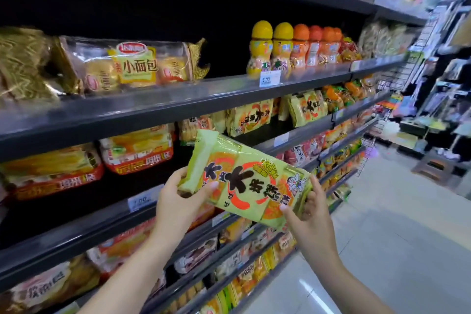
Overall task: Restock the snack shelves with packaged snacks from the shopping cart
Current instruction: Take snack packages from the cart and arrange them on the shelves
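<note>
Together, our left hand point(178, 201) and right hand point(309, 214) each pinch one end of the green rice-cracker pack point(248, 183), its long axis spanning between them, just before the shelf point(303, 132) holding matching packs point(307, 108) up-right.

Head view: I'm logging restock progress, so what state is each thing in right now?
green snack pack: sealed, held tilted in front of the shelves, not yet shelved.
left hand: grips the pack's left end.
right hand: grips the pack's right end.
matching green packs: standing upright on the shelf behind.
bread bag: sealed, lying on the upper shelf.
yellow-capped bottles: upright, capped.
price tag: clipped to the shelf edge.
</note>
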Demonstrator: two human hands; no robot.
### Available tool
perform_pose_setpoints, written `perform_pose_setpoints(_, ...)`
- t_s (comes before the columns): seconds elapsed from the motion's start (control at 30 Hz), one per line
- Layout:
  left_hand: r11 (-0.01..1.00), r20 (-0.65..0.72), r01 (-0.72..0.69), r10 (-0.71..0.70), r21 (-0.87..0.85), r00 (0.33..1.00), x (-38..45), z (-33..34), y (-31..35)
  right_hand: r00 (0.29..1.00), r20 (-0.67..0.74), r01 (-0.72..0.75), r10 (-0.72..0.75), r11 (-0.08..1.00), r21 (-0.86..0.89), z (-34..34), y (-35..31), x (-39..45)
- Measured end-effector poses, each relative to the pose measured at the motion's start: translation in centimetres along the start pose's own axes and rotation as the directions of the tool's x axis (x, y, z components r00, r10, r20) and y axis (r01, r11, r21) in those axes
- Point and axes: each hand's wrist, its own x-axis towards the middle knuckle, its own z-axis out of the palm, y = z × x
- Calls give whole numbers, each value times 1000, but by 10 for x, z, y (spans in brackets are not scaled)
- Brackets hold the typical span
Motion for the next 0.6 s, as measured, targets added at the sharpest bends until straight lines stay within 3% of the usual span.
perform_pose_setpoints(0.17, 999, -32, -23, 22, -23, 999, 29, 46, -5, 1000, 25, -2, 3, 999, -32, -19, 26, 52)
perform_pose_setpoints(0.37, 993, -136, -111, 105, -40, 985, 56, 115, 0, 984, 118, 150, -133, 977, -153, -64, 55, 129)
perform_pose_setpoints(0.47, 989, -140, -136, 144, 67, 980, 68, 152, 2, 960, 183, 250, -212, 942, -223, -92, 57, 172)
perform_pose_setpoints(0.6, 944, -51, -201, 221, 261, 974, 77, 195, 0, 857, 401, 434, -323, 873, -224, -111, 57, 215)
